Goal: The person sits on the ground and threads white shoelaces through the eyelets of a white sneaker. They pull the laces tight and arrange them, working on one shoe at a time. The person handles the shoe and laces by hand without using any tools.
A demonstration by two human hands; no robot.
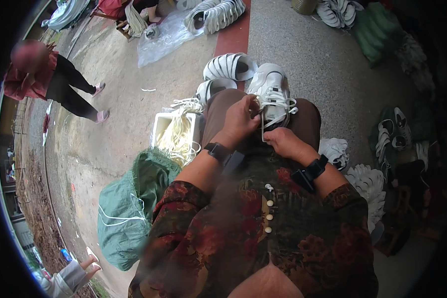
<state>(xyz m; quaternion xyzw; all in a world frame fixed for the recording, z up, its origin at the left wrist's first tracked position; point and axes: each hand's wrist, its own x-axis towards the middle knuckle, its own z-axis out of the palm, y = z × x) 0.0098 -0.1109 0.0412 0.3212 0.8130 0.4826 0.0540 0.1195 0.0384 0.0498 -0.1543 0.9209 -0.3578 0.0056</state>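
A white and grey sneaker (270, 92) rests on my lap between the knees, its toe pointing away from me. White laces run across its front, with loops lying near the collar. My left hand (240, 122) is at the shoe's left side, fingers bent and closed on the shoelace (262, 124). Below the heel, my right hand (285, 142) pinches the lower end of that same lace between thumb and forefinger. The lace stretches between the two hands along the shoe's left edge.
A white box (160, 130) full of pale laces stands left of my knee, with a green woven sack (121, 213) nearer me. Nested shoe uppers (228, 67) lie ahead, more (367, 186) at right. One person (35, 74) stands at far left.
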